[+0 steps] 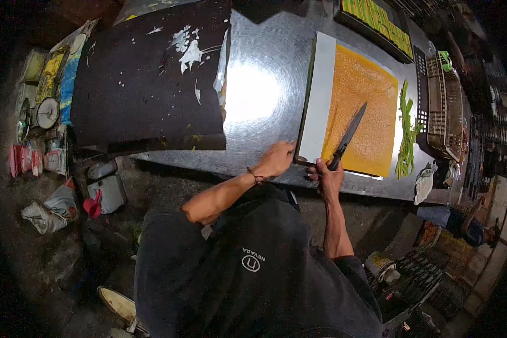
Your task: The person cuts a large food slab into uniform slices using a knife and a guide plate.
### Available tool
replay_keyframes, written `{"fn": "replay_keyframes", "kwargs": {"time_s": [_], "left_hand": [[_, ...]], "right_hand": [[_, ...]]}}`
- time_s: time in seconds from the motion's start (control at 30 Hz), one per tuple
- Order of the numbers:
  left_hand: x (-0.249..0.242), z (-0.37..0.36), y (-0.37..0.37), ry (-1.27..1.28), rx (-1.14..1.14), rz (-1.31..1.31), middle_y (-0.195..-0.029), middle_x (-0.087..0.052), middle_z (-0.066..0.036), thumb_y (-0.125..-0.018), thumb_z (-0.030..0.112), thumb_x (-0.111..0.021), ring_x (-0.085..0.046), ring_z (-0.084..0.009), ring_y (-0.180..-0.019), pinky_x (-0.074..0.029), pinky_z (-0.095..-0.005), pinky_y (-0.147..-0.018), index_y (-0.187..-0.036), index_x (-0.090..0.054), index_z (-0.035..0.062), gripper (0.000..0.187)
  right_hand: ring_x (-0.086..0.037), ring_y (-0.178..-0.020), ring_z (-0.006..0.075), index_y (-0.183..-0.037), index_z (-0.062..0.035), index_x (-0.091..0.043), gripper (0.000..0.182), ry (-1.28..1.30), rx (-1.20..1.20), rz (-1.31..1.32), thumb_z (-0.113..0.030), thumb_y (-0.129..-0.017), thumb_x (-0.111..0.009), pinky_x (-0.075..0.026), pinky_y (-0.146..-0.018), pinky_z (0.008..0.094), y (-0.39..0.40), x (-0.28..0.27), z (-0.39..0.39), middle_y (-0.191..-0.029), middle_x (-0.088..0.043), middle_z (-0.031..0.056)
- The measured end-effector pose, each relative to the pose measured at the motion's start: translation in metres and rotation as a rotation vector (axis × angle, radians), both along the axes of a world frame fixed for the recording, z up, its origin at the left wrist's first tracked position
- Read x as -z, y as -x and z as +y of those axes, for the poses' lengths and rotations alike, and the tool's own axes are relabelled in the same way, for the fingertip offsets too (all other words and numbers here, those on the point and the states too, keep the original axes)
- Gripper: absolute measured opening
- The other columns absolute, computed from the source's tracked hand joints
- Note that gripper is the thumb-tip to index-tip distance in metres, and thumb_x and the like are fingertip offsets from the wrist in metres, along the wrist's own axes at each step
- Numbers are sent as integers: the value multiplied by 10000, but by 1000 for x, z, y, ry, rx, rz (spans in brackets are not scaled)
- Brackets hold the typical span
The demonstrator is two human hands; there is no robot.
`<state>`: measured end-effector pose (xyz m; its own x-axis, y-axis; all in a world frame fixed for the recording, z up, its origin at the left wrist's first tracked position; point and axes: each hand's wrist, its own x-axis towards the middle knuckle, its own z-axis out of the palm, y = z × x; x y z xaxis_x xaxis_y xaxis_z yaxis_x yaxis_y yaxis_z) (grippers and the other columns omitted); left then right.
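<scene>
My right hand is closed round the black handle of a long knife. Its blade points away from me, over a flat orange-yellow sheet with a speckled top that looks like cake. A white strip runs along the sheet's left side, with a dark edge beyond it. My left hand is at the near left corner of this slab, its fingers curled; what they hold, if anything, is hidden. Thin green strips lie in a loose pile to the right of the sheet.
The metal table carries a dark board with white smears on the left. A dark tray of yellow-and-green pieces stands at the far right, near a plastic crate. A dial scale is at far left; a person is at right.
</scene>
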<state>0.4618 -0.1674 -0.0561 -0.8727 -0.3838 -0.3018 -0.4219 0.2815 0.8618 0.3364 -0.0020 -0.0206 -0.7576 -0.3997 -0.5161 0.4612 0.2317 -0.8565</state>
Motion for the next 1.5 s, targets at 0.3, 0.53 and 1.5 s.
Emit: {"fn": "replay_keyframes", "kwargs": {"time_s": [0.3, 0.53, 1.5], "left_hand": [[-13, 19, 3, -73, 34, -4, -1134, -545, -241, -889, 132, -514, -538, -401, -1103, -431, -470, -961, -1234, -543, -58, 395], [0, 28, 8, -51, -21, 64, -1066, -523, -220, -878, 129, -529, -522, -385, -1048, -437, -454, -910, -1249, -577, 2, 395], [-47, -30, 63, 352, -44, 59, -1083, -522, -305, -825, 368, -715, -598, -430, -944, -517, -487, -786, -1529, -259, 72, 890]], "right_hand": [[-675, -629, 227, -918, -84, -402, 359, -42, -26, 105, -117, -870, -756, -569, -504, 329, 0, 1, 4, -803, -602, 100], [-664, -646, 199, -914, -69, -441, 295, -32, 15, 132, -95, -885, -733, -562, -512, 315, -1, 8, 7, -810, -607, 82], [-627, -647, 185, -931, -38, -484, 312, -315, -164, 441, -207, -892, -743, -545, -580, 320, 10, 26, 25, -805, -605, 77]]}}
